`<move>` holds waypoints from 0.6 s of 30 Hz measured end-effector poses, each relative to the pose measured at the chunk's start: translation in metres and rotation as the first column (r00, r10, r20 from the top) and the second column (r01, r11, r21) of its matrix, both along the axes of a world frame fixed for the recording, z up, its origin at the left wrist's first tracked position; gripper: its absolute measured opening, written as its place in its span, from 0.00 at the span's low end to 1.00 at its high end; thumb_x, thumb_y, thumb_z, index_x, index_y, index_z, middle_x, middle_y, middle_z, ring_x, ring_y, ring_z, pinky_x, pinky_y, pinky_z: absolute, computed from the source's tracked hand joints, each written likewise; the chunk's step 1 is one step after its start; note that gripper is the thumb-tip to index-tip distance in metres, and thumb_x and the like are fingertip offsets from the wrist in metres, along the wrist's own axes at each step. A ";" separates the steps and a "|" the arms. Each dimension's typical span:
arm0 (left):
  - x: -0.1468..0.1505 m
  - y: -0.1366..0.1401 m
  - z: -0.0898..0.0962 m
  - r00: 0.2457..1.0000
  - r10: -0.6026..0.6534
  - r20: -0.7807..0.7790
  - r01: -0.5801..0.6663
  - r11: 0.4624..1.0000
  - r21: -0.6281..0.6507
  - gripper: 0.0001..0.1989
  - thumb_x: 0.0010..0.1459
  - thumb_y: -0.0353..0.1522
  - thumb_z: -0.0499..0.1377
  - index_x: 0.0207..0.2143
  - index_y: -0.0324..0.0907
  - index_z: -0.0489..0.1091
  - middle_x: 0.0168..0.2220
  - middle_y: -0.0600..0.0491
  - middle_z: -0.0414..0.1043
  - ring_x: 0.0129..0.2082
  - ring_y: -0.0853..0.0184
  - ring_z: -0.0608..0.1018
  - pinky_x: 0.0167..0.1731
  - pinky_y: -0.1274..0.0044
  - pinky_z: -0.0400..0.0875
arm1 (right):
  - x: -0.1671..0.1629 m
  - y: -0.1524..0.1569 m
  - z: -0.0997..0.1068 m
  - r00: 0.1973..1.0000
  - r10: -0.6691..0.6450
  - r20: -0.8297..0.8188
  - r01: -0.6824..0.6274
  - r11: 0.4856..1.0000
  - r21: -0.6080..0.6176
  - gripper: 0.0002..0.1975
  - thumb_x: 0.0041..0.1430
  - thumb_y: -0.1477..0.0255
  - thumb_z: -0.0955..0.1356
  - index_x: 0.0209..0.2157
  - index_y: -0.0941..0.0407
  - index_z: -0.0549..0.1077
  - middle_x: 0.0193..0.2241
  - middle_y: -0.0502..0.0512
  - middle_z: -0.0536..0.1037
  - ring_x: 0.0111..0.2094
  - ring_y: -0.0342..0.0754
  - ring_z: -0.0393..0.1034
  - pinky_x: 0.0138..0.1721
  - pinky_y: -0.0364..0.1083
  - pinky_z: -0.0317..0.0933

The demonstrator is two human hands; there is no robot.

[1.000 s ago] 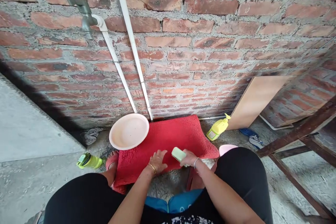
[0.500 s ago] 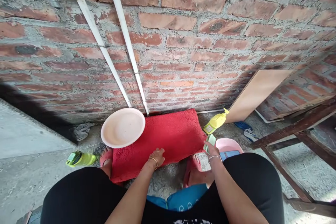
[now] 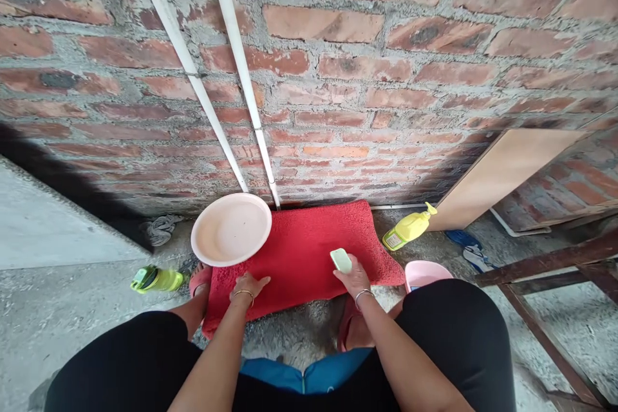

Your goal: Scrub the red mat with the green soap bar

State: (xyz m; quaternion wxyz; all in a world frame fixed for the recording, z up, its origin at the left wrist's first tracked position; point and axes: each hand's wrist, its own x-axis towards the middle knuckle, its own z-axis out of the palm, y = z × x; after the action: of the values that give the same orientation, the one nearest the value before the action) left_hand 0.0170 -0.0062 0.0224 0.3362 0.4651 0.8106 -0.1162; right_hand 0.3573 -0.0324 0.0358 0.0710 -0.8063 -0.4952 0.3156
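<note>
A red mat (image 3: 309, 251) with a shaggy edge lies in front of my feet, by the brick wall. My right hand (image 3: 356, 275) is closed around a pale green scrub brush (image 3: 340, 260), which is over the right part of the mat; its bristles are hidden underneath. My left hand (image 3: 248, 286) rests on the mat's left part, fingers stretched and thumb apart, holding nothing. Just beyond it a pale pink basin (image 3: 232, 230) sits on the mat's far left corner.
A yellow pump bottle (image 3: 409, 229) and a pink tub (image 3: 425, 273) stand to the right. On the left is a green water bottle (image 3: 157, 279). A board (image 3: 502, 174) leans on the wall near a wooden frame (image 3: 535, 264). White pipes (image 3: 241, 64) run down the bricks.
My right hand has brought the brush left from beside the tub to over the mat. My left hand has slid left along the mat toward the basin. The view has shifted slightly.
</note>
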 end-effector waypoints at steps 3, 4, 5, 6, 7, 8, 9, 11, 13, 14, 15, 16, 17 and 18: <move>0.000 -0.006 -0.013 0.999 -0.026 0.031 0.028 0.998 -0.048 0.40 0.45 0.53 0.63 0.53 0.36 0.64 0.58 0.34 0.64 0.56 0.49 0.72 0.49 0.67 0.69 | -0.030 -0.003 -0.005 0.961 0.270 0.056 -0.271 0.963 0.009 0.40 0.49 0.60 0.71 0.63 0.51 0.58 0.52 0.59 0.69 0.52 0.53 0.65 0.54 0.48 0.57; 0.002 -0.008 -0.016 0.999 -0.031 0.024 0.032 0.998 -0.047 0.41 0.44 0.52 0.64 0.54 0.36 0.64 0.58 0.34 0.64 0.55 0.49 0.72 0.49 0.67 0.69 | -0.037 -0.003 -0.006 0.939 0.338 0.060 -0.339 0.941 0.005 0.40 0.48 0.61 0.72 0.63 0.51 0.59 0.52 0.59 0.68 0.53 0.54 0.64 0.55 0.49 0.56; 0.003 -0.009 -0.017 0.999 -0.032 0.013 0.032 0.999 -0.042 0.41 0.44 0.51 0.64 0.54 0.36 0.64 0.58 0.34 0.63 0.55 0.49 0.72 0.49 0.67 0.69 | -0.043 -0.003 -0.007 0.918 0.393 0.062 -0.393 0.919 -0.002 0.40 0.48 0.62 0.72 0.63 0.50 0.59 0.53 0.59 0.68 0.53 0.55 0.62 0.55 0.50 0.55; 0.005 -0.009 -0.018 0.999 -0.033 0.003 0.033 0.999 -0.037 0.41 0.44 0.50 0.65 0.55 0.35 0.63 0.58 0.34 0.63 0.54 0.48 0.73 0.48 0.67 0.69 | -0.047 -0.002 -0.008 0.900 0.431 0.067 -0.431 0.902 -0.012 0.40 0.48 0.62 0.72 0.63 0.50 0.59 0.53 0.59 0.67 0.54 0.56 0.61 0.55 0.50 0.54; 0.007 -0.010 -0.018 0.999 -0.035 -0.005 0.035 0.999 -0.033 0.40 0.43 0.49 0.65 0.55 0.35 0.63 0.58 0.34 0.63 0.54 0.48 0.73 0.48 0.68 0.69 | -0.048 -0.001 -0.009 0.888 0.453 0.075 -0.452 0.892 -0.026 0.40 0.48 0.63 0.72 0.63 0.49 0.59 0.54 0.59 0.66 0.54 0.56 0.61 0.55 0.51 0.53; 0.008 -0.009 -0.018 0.999 -0.035 -0.013 0.035 0.999 -0.030 0.40 0.43 0.48 0.66 0.55 0.35 0.63 0.58 0.34 0.63 0.54 0.48 0.73 0.48 0.68 0.69 | -0.047 0.000 -0.009 0.884 0.461 0.084 -0.459 0.888 -0.039 0.40 0.48 0.63 0.72 0.63 0.49 0.58 0.54 0.59 0.66 0.54 0.56 0.60 0.55 0.51 0.53; 0.009 -0.009 -0.018 0.999 -0.031 -0.021 0.031 0.999 -0.029 0.40 0.43 0.48 0.66 0.55 0.36 0.63 0.58 0.34 0.63 0.54 0.49 0.73 0.49 0.68 0.69 | -0.043 0.002 -0.009 0.886 0.454 0.095 -0.451 0.891 -0.051 0.40 0.48 0.64 0.72 0.63 0.49 0.58 0.55 0.59 0.66 0.55 0.56 0.60 0.55 0.51 0.53; 0.010 -0.007 -0.017 1.000 -0.013 -0.028 0.012 0.999 -0.036 0.40 0.42 0.47 0.67 0.54 0.37 0.63 0.58 0.35 0.63 0.54 0.49 0.73 0.49 0.68 0.69 | -0.029 0.004 -0.009 0.907 0.404 0.121 -0.398 0.915 -0.070 0.40 0.47 0.64 0.72 0.62 0.48 0.59 0.54 0.57 0.67 0.54 0.56 0.62 0.53 0.50 0.54; 0.010 -0.005 -0.018 1.000 0.016 -0.017 -0.017 0.999 -0.044 0.39 0.41 0.46 0.67 0.53 0.38 0.64 0.58 0.35 0.63 0.55 0.48 0.72 0.49 0.67 0.70 | -0.005 0.002 -0.010 0.942 0.300 0.148 -0.291 0.954 -0.076 0.40 0.46 0.63 0.72 0.61 0.48 0.60 0.53 0.57 0.68 0.53 0.55 0.64 0.51 0.49 0.56; 0.011 -0.004 -0.018 0.999 0.031 -0.009 -0.031 0.998 -0.050 0.39 0.40 0.46 0.68 0.53 0.38 0.64 0.58 0.36 0.63 0.55 0.47 0.72 0.48 0.66 0.70 | 0.010 -0.001 -0.011 0.963 0.215 0.160 -0.206 0.976 -0.070 0.39 0.46 0.62 0.72 0.61 0.49 0.61 0.52 0.57 0.69 0.52 0.54 0.65 0.50 0.49 0.57; 0.011 -0.003 -0.018 0.999 0.044 -0.002 -0.044 0.997 -0.056 0.39 0.39 0.45 0.68 0.53 0.39 0.64 0.59 0.36 0.63 0.55 0.47 0.72 0.48 0.65 0.71 | 0.027 -0.006 -0.013 0.981 0.108 0.162 -0.099 0.993 -0.062 0.39 0.46 0.62 0.72 0.60 0.50 0.61 0.52 0.58 0.70 0.51 0.54 0.67 0.48 0.49 0.59; 0.012 -0.002 -0.018 0.998 0.058 0.001 -0.058 0.996 -0.061 0.39 0.39 0.45 0.69 0.53 0.40 0.64 0.59 0.36 0.62 0.55 0.46 0.72 0.47 0.64 0.71 | 0.044 -0.011 -0.015 0.988 -0.017 0.154 0.026 0.998 -0.056 0.38 0.46 0.60 0.72 0.59 0.52 0.63 0.50 0.59 0.71 0.48 0.54 0.69 0.46 0.49 0.61; 0.013 -0.002 -0.018 0.997 0.071 0.002 -0.071 0.996 -0.060 0.39 0.38 0.44 0.69 0.53 0.40 0.64 0.59 0.36 0.62 0.55 0.45 0.72 0.46 0.63 0.72 | 0.061 -0.017 -0.017 0.978 -0.151 0.147 0.157 0.987 -0.036 0.37 0.45 0.59 0.72 0.57 0.55 0.65 0.48 0.62 0.73 0.45 0.54 0.71 0.43 0.49 0.62; 0.014 -0.001 -0.018 0.996 0.084 -0.001 -0.084 0.995 -0.059 0.39 0.38 0.44 0.69 0.53 0.40 0.65 0.60 0.36 0.62 0.55 0.45 0.71 0.46 0.63 0.72 | 0.078 -0.024 -0.019 0.949 -0.276 0.151 0.280 0.960 -0.005 0.36 0.45 0.58 0.72 0.54 0.58 0.67 0.45 0.64 0.74 0.41 0.55 0.72 0.39 0.50 0.63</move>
State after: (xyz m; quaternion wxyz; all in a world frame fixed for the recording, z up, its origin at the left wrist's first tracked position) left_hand 0.0314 -0.0076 0.0047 0.3549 0.4204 0.8255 -0.1256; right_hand 0.4350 -0.0562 0.0165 0.0669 -0.8901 -0.3765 0.2481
